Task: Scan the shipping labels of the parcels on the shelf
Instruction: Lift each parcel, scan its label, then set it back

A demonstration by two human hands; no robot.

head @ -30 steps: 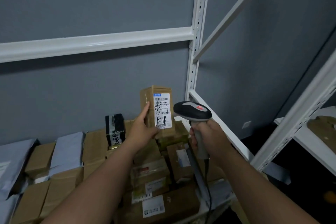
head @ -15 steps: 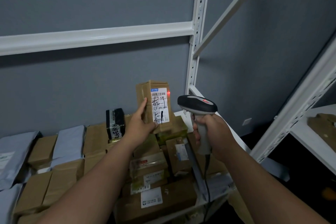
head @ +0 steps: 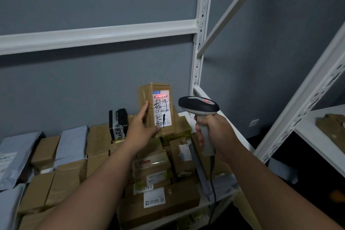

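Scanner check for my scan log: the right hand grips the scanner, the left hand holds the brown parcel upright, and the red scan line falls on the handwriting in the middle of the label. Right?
Not quite. In the head view the red scan line lies across the barcode at the top of the label, above the handwriting. The rest holds: the right hand grips the scanner, and the left hand holds the brown parcel upright.

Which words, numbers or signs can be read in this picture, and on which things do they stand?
"A21B" or close to it, uncertain: white shipping label on the brown cardboard parcel held upright by the left hand.
Black handwritten strokes on that label: not legible.
Small blue logo at its top: too blurred.
White marks on the black wrapped box: unreadable.
Labels on the stacked parcels below: too small.
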